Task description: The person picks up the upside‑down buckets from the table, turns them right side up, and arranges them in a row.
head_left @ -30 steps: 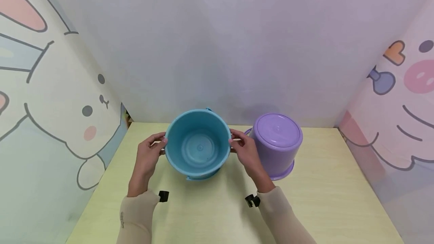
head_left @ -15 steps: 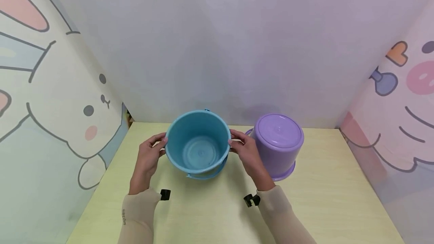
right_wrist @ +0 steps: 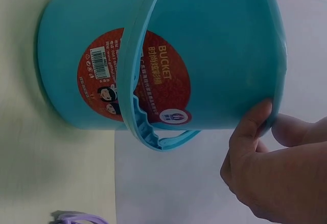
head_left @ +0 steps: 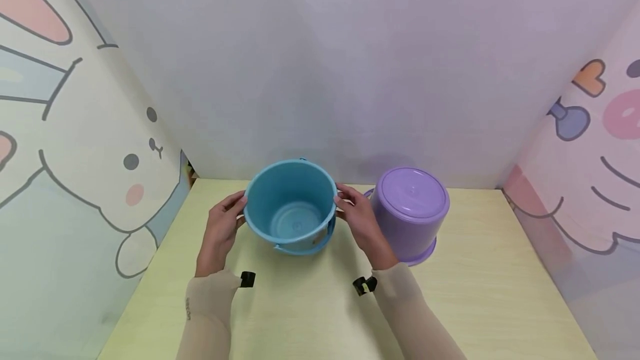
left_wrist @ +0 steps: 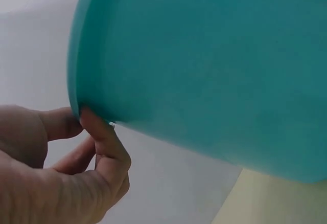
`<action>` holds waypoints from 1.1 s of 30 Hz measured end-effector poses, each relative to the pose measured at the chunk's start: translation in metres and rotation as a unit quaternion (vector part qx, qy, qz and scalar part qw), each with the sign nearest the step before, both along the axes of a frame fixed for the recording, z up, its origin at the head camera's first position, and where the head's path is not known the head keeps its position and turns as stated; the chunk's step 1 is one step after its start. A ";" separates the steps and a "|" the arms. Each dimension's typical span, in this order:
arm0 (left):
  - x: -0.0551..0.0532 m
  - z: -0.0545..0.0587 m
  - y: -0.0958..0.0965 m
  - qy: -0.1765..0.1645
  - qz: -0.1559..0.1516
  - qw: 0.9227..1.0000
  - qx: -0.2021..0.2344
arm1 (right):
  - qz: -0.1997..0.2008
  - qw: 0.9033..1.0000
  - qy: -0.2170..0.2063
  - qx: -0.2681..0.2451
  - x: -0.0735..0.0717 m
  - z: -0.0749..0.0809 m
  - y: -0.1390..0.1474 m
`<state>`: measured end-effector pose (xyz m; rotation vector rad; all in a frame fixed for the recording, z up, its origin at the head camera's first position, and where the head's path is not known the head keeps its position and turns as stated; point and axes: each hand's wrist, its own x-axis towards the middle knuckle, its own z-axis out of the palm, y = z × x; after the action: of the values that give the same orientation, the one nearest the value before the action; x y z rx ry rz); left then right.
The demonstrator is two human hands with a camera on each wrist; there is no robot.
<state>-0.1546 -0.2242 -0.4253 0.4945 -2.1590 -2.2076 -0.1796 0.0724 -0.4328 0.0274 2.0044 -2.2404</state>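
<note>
The blue bucket (head_left: pixel 290 188) is pinched by left hand (head_left: pixel 221 229) and right hand (head_left: pixel 363 225). By overswing, the purple bucket (head_left: pixel 407 226) beside it could be knocked.

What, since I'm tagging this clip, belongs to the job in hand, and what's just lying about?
In the job:
blue bucket, pinched at the rim
left hand
right hand

Seemingly just there:
purple bucket, upside down, ungripped
table

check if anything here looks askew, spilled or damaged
The purple bucket looks odd: it stands upside down on the table, base up, while the blue bucket beside it opens upward. No spill or damage shows.
</note>
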 end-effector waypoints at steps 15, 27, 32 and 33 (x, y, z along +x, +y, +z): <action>-0.007 -0.010 0.004 0.004 0.023 1.000 -0.007 | 0.010 1.000 -0.004 0.005 -0.006 -0.001 0.000; 0.017 -0.012 0.006 0.027 0.055 0.997 -0.039 | 0.004 1.000 -0.005 0.024 0.012 -0.004 0.010; 0.030 -0.018 0.005 0.029 0.058 0.997 -0.038 | -0.002 0.999 0.003 0.035 0.024 -0.008 0.015; 0.033 -0.020 0.004 0.026 0.056 0.997 -0.038 | -0.002 0.999 0.005 0.036 0.026 -0.009 0.016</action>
<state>-0.1218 -0.2201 -0.4449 0.5342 -2.1248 -2.0489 -0.1535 0.0888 -0.4423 0.0280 2.0909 -2.1731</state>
